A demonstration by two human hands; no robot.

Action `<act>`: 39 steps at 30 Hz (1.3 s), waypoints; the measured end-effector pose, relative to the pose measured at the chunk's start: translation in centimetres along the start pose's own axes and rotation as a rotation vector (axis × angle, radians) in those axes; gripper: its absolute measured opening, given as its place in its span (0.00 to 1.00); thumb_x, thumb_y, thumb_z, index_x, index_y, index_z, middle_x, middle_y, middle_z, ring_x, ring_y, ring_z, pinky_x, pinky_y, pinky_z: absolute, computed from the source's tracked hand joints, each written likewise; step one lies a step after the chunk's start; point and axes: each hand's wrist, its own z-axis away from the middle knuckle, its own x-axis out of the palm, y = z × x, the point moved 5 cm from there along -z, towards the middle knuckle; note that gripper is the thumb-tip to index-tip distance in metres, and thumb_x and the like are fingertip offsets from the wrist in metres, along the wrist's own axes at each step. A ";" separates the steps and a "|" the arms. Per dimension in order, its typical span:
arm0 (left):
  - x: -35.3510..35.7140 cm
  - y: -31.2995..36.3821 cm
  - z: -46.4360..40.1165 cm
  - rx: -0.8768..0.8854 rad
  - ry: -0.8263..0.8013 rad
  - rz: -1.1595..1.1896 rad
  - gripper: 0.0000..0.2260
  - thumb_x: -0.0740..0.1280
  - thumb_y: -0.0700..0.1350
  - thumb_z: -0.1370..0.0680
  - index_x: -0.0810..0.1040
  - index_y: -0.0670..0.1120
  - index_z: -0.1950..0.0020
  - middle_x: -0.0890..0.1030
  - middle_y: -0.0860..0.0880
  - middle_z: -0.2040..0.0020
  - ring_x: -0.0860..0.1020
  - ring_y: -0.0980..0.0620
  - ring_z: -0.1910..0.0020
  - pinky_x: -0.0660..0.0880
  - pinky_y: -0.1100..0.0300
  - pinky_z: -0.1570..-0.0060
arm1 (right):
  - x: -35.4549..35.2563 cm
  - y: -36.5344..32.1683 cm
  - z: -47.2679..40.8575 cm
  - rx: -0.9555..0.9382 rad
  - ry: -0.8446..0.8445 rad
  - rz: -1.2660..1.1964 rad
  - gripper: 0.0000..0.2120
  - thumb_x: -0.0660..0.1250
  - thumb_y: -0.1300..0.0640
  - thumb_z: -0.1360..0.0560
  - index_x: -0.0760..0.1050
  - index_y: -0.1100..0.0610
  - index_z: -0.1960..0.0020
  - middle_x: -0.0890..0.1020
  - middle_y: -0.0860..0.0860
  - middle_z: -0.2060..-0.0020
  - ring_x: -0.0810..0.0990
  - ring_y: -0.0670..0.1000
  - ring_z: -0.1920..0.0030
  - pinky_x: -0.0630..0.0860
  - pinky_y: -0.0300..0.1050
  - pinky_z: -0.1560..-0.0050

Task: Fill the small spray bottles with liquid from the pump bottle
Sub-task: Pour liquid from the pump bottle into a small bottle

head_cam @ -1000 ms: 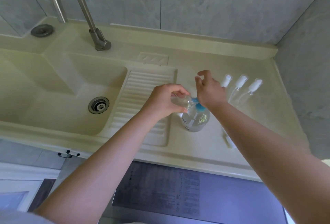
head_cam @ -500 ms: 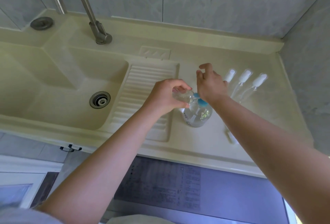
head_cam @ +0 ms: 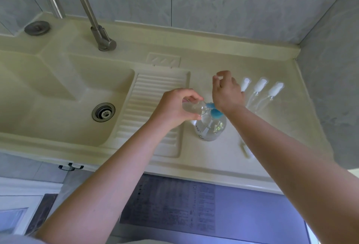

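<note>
Cream-coloured countertop (head_cam: 223,166) to the right of the sink basin (head_cam: 58,92) carries the clear pump bottle (head_cam: 210,127) with its blue pump head (head_cam: 215,113), seen from the head camera, and a small clear spray bottle (head_cam: 194,107) is gripped on its side in the curled fingers of the left hand (head_cam: 174,107), its mouth held against the blue nozzle. The right hand (head_cam: 226,93) is laid over the pump head with its fingers loosely curled, though whether they grip anything cannot be told, and three capped spray bottles (head_cam: 260,90) are lined up just right of it, near the far wall
</note>
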 end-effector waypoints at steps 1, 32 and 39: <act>-0.1 0.1 -0.1 0.007 -0.002 -0.001 0.21 0.82 0.38 0.38 0.84 0.48 0.46 0.83 0.56 0.52 0.74 0.75 0.57 0.66 0.80 0.53 | -0.4 -0.1 -0.4 0.011 -0.008 -0.026 0.18 0.49 0.45 0.17 0.66 0.51 0.33 0.76 0.54 0.37 0.73 0.58 0.35 0.63 0.58 0.33; -0.2 0.1 0.0 0.016 -0.003 -0.048 0.22 0.82 0.41 0.37 0.84 0.50 0.46 0.84 0.56 0.50 0.77 0.71 0.54 0.65 0.81 0.52 | -1.7 -0.3 0.7 -0.074 0.127 0.285 0.17 0.50 0.48 0.17 0.66 0.50 0.31 0.73 0.53 0.34 0.72 0.58 0.36 0.62 0.54 0.37; 0.0 0.1 0.0 0.024 0.001 -0.055 0.22 0.82 0.40 0.37 0.84 0.49 0.45 0.84 0.55 0.50 0.77 0.68 0.52 0.66 0.81 0.51 | -2.0 -0.6 0.6 -0.086 0.177 0.292 0.17 0.51 0.48 0.17 0.66 0.51 0.31 0.74 0.53 0.35 0.72 0.58 0.37 0.62 0.54 0.38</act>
